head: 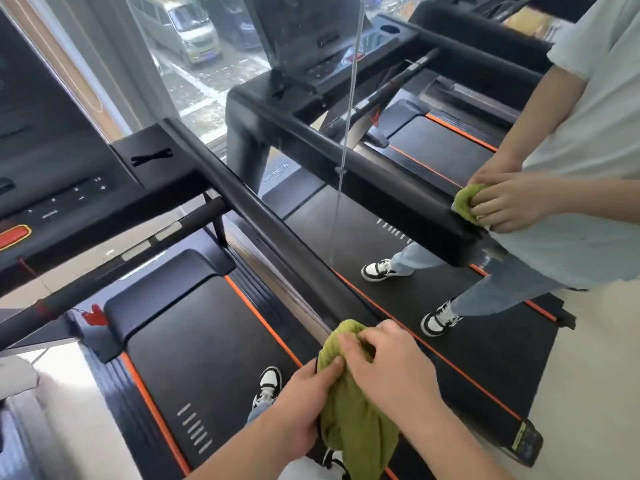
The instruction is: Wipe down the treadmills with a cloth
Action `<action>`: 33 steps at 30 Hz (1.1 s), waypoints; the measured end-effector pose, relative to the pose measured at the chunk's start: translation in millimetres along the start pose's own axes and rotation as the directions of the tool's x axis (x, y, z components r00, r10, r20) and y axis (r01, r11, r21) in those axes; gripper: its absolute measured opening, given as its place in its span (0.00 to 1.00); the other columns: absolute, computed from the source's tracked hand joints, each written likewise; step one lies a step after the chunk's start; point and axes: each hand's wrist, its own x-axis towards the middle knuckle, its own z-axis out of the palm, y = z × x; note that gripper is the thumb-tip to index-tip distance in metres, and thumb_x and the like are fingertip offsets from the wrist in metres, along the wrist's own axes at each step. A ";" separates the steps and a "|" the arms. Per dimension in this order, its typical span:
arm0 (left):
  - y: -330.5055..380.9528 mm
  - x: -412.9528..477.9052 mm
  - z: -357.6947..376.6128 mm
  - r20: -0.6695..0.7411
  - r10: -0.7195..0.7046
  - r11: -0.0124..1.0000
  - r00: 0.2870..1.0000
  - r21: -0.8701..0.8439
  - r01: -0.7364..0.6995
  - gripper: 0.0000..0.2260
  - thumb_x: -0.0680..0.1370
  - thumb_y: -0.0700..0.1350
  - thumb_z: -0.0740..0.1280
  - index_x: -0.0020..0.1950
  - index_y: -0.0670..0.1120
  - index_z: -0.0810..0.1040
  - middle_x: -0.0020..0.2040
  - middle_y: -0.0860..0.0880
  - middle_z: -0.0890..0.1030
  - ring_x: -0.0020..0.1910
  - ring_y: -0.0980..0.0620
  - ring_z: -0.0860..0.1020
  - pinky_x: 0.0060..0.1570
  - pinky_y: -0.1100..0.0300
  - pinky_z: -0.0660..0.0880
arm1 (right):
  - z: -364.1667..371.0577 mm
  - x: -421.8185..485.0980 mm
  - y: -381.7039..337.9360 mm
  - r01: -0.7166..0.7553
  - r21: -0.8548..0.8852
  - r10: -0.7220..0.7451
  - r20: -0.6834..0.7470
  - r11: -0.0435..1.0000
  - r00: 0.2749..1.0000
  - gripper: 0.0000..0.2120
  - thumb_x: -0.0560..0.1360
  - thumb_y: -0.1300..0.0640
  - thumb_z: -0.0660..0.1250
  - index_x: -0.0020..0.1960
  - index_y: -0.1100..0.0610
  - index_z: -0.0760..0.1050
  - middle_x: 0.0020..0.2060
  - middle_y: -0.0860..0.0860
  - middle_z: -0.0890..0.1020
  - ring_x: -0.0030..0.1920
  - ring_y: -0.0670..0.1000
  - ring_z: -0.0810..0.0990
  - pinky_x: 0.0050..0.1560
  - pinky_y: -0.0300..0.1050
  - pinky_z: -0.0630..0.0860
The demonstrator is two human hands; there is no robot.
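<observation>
A green cloth (349,427) is bunched over the near end of the black right handrail (263,216) of the treadmill (194,348) I stand on. My left hand (304,403) grips the cloth from the left side. My right hand (384,365) lies on top of it, fingers curled into the fabric. The rail end is hidden beneath the cloth. The cloth's lower part hangs down past my wrists. The treadmill's console (52,188), with a red stop button, is at the far left.
To the right, another treadmill (450,161) carries a figure in a white shirt (588,133) and jeans, both hands holding a green cloth (465,202) on its rail end; it looks like a mirror image. A window ahead shows a street and a van (187,26).
</observation>
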 end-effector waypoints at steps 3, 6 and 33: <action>9.8 10.5 -31.9 -0.339 0.090 0.996 0.936 0.022 -0.088 0.11 0.83 0.48 0.69 0.61 0.43 0.80 0.50 0.42 0.88 0.49 0.40 0.87 0.51 0.44 0.84 | -5.1 26.1 -14.0 0.056 0.036 -0.051 -0.140 0.998 0.989 0.17 0.78 0.34 0.62 0.50 0.45 0.81 0.47 0.42 0.76 0.50 0.44 0.77 0.50 0.49 0.79; 31.2 24.0 -64.5 -0.574 0.161 0.981 0.803 0.003 -0.194 0.13 0.83 0.53 0.68 0.62 0.46 0.78 0.54 0.44 0.85 0.51 0.40 0.84 0.56 0.39 0.81 | -9.9 57.7 -24.5 0.053 0.130 -0.043 -0.075 0.990 0.996 0.13 0.78 0.40 0.65 0.54 0.45 0.81 0.49 0.41 0.77 0.53 0.45 0.79 0.55 0.48 0.78; 199.0 123.5 -44.4 -0.313 0.686 0.605 0.657 0.747 -0.276 0.29 0.86 0.48 0.57 0.82 0.69 0.49 0.83 0.36 0.44 0.79 0.33 0.58 0.78 0.42 0.58 | -5.3 138.1 -79.7 -0.260 0.417 0.293 -0.018 0.871 0.956 0.11 0.85 0.48 0.58 0.51 0.49 0.78 0.46 0.43 0.81 0.50 0.46 0.80 0.50 0.43 0.71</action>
